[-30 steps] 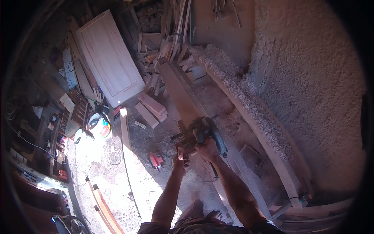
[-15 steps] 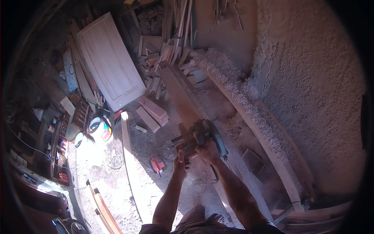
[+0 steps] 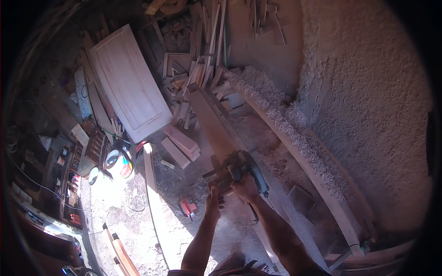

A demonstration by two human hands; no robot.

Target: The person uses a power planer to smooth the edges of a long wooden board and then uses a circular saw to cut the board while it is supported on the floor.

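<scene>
Now, both hands, right hand (image 3: 245, 187), left hand (image 3: 213, 194), on power planer (image 3: 237, 170), atop long plank (image 3: 212, 123)

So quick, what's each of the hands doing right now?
Left hand: closed on the near end of the power planer.
Right hand: closed on the planer's handle, on top of the long plank.

Planer (image 3: 237, 172) on long plank (image 3: 212, 124); door panel (image 3: 129, 83) left of plank; shavings heap (image 3: 294, 129) right.
</scene>
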